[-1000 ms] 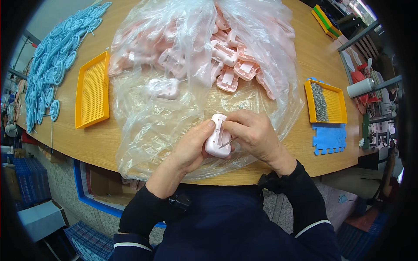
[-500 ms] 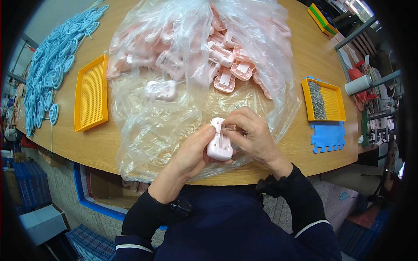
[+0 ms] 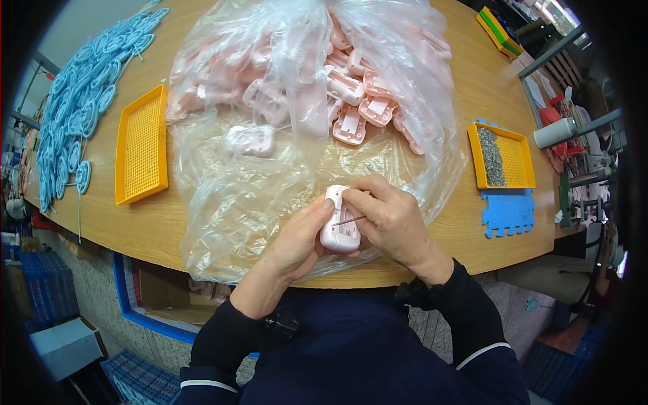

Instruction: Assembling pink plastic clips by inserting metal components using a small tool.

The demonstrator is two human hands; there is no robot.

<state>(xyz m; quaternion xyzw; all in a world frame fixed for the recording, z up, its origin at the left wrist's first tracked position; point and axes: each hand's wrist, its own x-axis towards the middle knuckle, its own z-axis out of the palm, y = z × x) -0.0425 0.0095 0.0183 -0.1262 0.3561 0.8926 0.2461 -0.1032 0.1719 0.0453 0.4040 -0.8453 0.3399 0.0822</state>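
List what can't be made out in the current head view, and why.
All head view:
Pink casing: underside, turned away against the left hand.
Thin rod: one end, hidden by the right hand.
Heaped pink parts: count, obscured by the plastic bag.
Grey bits: individual shapes, too small.

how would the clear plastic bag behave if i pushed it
The clear plastic bag would probably crumple rather than slide as one piece, since its near part lies in loose wrinkles. Its glossy film suggests it may be slippery. The far part likely resists pushing, as many pink casings are heaped in it.
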